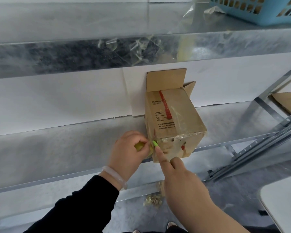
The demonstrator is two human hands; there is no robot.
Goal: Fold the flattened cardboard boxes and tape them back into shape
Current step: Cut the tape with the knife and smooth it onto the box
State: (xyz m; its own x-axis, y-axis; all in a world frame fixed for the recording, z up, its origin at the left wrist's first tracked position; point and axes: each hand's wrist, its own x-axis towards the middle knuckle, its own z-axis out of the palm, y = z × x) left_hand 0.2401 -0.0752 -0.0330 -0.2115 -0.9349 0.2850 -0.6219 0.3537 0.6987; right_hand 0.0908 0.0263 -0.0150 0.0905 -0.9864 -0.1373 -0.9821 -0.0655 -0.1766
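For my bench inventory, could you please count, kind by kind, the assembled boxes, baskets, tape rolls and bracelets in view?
Assembled cardboard box: 1
Blue basket: 1
Tape roll, held in the left hand: 1
Bracelet: 1
Total: 4

Fine print on box [172,115] illegible

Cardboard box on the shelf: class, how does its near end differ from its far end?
The near end is closed; the far end has flaps standing open. The near end carries wrinkled clear tape; the far end's flaps show none. The left hand and right hand are at the near end, not the far end. Both ends are brown cardboard.
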